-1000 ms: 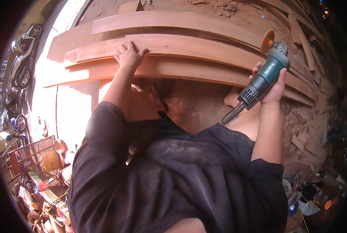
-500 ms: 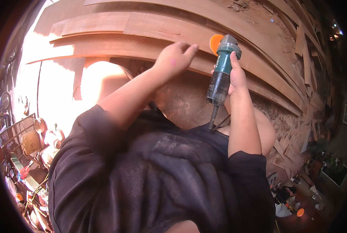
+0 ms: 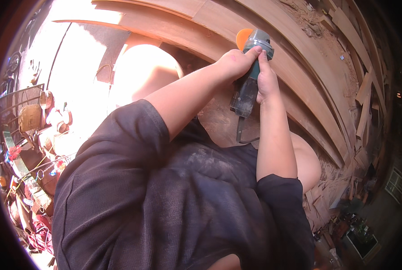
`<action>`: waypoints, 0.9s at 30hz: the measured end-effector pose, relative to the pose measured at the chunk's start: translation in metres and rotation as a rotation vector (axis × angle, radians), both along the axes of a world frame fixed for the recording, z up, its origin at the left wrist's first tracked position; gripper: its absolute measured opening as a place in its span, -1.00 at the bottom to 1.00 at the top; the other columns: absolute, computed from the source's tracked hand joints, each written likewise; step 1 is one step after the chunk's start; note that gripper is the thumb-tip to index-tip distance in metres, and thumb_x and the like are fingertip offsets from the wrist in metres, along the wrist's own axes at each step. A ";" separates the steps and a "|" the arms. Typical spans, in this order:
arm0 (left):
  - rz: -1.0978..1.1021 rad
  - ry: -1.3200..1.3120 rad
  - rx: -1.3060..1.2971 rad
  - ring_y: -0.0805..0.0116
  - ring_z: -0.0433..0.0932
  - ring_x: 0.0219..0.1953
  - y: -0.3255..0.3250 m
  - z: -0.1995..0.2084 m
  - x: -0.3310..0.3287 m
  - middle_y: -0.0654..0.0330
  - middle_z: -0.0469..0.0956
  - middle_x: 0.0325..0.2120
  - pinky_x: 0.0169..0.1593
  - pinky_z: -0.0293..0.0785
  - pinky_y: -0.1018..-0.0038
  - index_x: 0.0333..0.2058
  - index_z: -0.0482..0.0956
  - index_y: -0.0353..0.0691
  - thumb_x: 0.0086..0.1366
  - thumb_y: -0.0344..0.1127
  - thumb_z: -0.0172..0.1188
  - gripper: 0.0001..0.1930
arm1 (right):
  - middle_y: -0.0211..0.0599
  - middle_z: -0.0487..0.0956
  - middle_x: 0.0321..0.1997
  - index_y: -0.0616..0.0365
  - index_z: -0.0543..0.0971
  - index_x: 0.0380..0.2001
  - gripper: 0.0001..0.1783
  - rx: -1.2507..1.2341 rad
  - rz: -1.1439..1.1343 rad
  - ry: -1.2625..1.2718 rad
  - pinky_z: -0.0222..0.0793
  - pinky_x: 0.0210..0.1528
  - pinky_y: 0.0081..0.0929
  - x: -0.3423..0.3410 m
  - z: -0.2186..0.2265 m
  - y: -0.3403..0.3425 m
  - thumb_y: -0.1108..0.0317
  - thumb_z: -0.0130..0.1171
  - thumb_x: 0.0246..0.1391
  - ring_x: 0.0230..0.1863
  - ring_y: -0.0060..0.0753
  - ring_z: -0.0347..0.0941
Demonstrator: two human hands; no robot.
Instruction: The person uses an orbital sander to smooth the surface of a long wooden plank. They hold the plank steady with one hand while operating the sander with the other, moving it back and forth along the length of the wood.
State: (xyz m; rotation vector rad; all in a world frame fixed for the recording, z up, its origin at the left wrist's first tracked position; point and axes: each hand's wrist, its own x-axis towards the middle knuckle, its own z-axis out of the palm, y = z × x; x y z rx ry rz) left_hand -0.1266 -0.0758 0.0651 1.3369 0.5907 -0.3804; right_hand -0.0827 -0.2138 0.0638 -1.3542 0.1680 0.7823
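Note:
An angle grinder [image 3: 244, 98] with a teal and black body and a grey head points away from me, above curved wooden boards [image 3: 183, 32]. Its orange disc [image 3: 243, 38] shows on the left of the head. My right hand [image 3: 267, 83] is wrapped round the right side of the body, thumb lying along it. From the left my left hand [image 3: 236, 64] closes on the body just behind the head, its thumb next to the right one; its other fingers are mostly hidden. A dark cord [image 3: 239, 128] leaves the grinder's rear end toward my lap.
Long boards lie across the far side, with sawdust [image 3: 300, 22] behind them. Offcuts [image 3: 365, 101] and wood scraps lie at right. My bare left knee [image 3: 144, 72] is in bright sun. A clutter of goods and a wire rack [image 3: 18, 101] stand at far left.
My left hand has moved right and taken hold of the grinder, which has shifted slightly left and away. My view has turned, so the boards appear higher and more steeply slanted.

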 end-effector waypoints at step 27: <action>-0.389 -0.083 0.205 -0.16 0.75 -0.06 -0.104 -0.007 0.032 -0.33 0.71 -0.17 -0.08 0.69 0.10 -0.04 0.65 -0.66 0.44 0.55 -0.09 0.05 | -0.11 0.62 0.20 0.04 0.43 0.36 -0.19 -0.003 -0.294 0.126 0.63 0.15 0.06 -0.015 -0.006 -0.109 -0.42 -0.14 0.46 0.17 -0.06 0.62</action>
